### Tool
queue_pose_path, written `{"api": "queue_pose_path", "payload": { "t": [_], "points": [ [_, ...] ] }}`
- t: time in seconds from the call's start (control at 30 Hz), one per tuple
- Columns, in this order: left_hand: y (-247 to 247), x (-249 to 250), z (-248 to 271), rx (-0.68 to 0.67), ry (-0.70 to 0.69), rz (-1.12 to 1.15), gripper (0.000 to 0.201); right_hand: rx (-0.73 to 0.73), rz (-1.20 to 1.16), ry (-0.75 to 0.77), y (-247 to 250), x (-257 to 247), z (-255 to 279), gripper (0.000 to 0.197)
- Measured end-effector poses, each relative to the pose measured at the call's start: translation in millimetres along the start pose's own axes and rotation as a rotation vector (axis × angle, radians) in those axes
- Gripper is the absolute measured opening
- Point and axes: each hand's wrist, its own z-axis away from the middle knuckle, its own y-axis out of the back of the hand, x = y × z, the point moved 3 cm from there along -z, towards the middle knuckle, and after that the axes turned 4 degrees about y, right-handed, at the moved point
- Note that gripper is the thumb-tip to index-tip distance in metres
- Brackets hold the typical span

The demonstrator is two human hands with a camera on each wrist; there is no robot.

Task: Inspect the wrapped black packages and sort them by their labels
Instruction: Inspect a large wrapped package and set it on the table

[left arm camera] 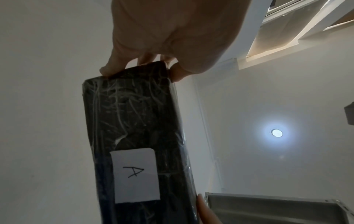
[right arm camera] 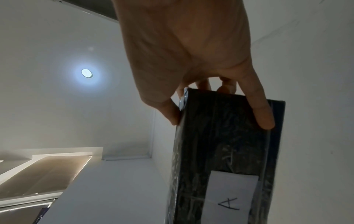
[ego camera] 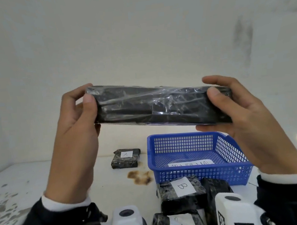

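I hold a long black package (ego camera: 161, 103) wrapped in clear film level in the air, above the table. My left hand (ego camera: 78, 108) grips its left end and my right hand (ego camera: 221, 101) grips its right end. Both wrist views show the package's far face (left arm camera: 134, 121) (right arm camera: 226, 144), which carries a white label (left arm camera: 136, 175) (right arm camera: 229, 195) marked A. That label is hidden in the head view. On the table, a small black package marked A (ego camera: 125, 158) lies at the back. A package marked B (ego camera: 181, 190) lies near the front among other black packages (ego camera: 217, 192).
A blue mesh basket (ego camera: 227, 170) stands on the white table right of centre, with a written paper slip (ego camera: 190, 163) inside. A brown stain (ego camera: 140, 176) marks the table left of the basket. A white wall closes the back.
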Motion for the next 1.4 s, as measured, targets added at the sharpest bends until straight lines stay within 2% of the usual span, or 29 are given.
{"api": "queue_pose_path", "payload": {
  "t": [0.17, 0.27, 0.33, 0.57, 0.73, 0.87, 1.0, 1.2, 1.4],
  "points": [
    [1.2, -3.3, 0.3, -0.044, -0.035, -0.137, 0.040, 0.024, 0.034, 0.041, -5.2, -4.6, 2.5, 0.034],
    [-0.8, 1.0, 2.6, -0.147, -0.030, -0.213, 0.066, 0.034, 0.090, 0.067, -5.1, -5.9, 4.3, 0.054],
    [-1.1, 2.2, 4.3, -0.146, -0.039, -0.244, 0.075, 0.067, 0.151, 0.074, -3.2, -3.7, 4.5, 0.066],
    [-5.5, -0.1, 6.9, -0.081, -0.088, -0.211, 0.069, 0.045, 0.283, 0.045, -6.5, 5.8, 0.2, 0.073],
    [-4.6, -2.6, 7.4, -0.047, -0.107, -0.258, 0.088, 0.051, 0.283, 0.026, -10.3, 2.8, 2.3, 0.084],
    [-3.4, -3.5, 7.0, -0.020, -0.118, -0.334, 0.089, 0.072, 0.318, 0.018, -13.5, -1.2, 4.7, 0.095],
    [-4.1, -1.4, 7.5, -0.012, -0.105, -0.405, 0.083, 0.058, 0.332, 0.046, -19.3, -1.4, 7.4, 0.090],
    [-6.7, 2.2, 11.6, 0.025, -0.094, -0.436, 0.092, 0.041, 0.358, 0.075, -32.1, -2.2, 11.0, 0.080],
    [-5.6, 3.4, 12.6, 0.091, -0.081, -0.470, 0.096, 0.140, 0.295, 0.101, -38.1, 0.1, 15.0, 0.074]
  ]
}}
